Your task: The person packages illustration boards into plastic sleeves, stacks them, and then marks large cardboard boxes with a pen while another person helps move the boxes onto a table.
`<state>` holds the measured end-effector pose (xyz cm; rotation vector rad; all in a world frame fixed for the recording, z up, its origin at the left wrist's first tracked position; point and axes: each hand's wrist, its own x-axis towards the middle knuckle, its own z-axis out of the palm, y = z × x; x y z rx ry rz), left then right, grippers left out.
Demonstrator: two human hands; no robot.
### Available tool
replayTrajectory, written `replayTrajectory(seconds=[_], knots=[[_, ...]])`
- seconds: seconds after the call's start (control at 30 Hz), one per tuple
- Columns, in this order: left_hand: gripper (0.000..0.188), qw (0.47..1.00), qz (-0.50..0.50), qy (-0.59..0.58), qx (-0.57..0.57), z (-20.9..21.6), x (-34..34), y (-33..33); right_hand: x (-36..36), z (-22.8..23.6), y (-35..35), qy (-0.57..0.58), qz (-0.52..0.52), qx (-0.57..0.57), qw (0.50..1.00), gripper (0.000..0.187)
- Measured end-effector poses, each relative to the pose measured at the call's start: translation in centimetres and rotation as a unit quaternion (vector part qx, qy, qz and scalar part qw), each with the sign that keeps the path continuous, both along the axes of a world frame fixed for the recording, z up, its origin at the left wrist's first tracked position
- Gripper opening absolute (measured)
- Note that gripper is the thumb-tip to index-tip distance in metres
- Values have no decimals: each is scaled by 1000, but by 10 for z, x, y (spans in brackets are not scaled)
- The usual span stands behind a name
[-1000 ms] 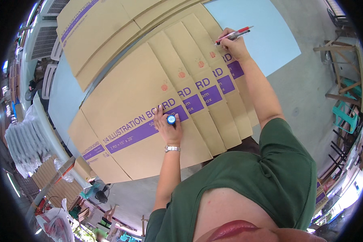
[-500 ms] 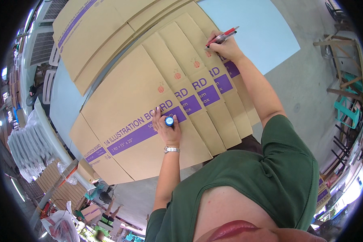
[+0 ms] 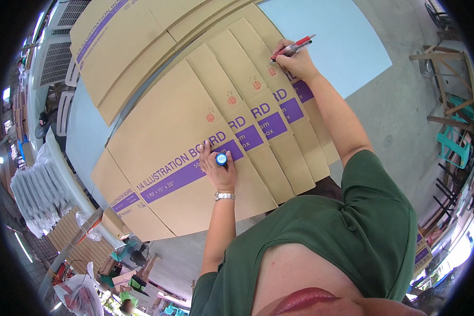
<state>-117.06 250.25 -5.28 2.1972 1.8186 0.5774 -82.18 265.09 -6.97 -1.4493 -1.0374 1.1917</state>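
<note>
Several flat brown cardboard sheets (image 3: 174, 116) with purple printed bands lie overlapped like a fan in front of me. My right hand (image 3: 298, 64) grips a red pen (image 3: 303, 40) together with a second, clear and dark pen, over the sheet at the right. A red mark (image 3: 272, 71) sits just below its fingers, and similar red marks (image 3: 231, 97) run along the other sheets. On the nearest sheet rests my left hand (image 3: 217, 171), curled around a small blue cylinder (image 3: 221, 158) with a pale round end. A metal watch is on that wrist.
Another stack of cardboard sheets (image 3: 126, 47) lies at the far left. A pale blue tabletop (image 3: 332, 42) shows at the far right. Wrapped bundles (image 3: 39, 184) hang at the left, and a wooden frame (image 3: 458, 84) with a teal chair (image 3: 453, 147) stands to the right. People are in the background at lower left.
My right hand and its pens have shifted slightly right, uncovering more of the red mark. The left hand stays in place.
</note>
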Motion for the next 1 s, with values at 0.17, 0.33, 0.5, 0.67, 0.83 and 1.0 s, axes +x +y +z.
replayTrajectory(seconds=[0.17,0.33,0.5,0.67,0.83,1.0], knots=[[29,1000,-2,-3,1,0,0,0,-2,0,1,-27,-11,27,999,6],[30,1000,-1,-1,-1,0,0,0,1,0,0,-44,-3,41,998,6],[30,1000,1,0,-6,0,-1,0,5,4,-4,-21,12,-14,1000,6],[30,1000,1,-2,-4,-1,0,0,6,-3,-3,-40,18,24,999,6],[30,1000,0,-5,2,-1,-1,0,3,4,-3,-35,8,-1,999,6],[29,1000,-3,-8,6,-1,-1,0,2,6,-2,-43,-6,18,999,6]])
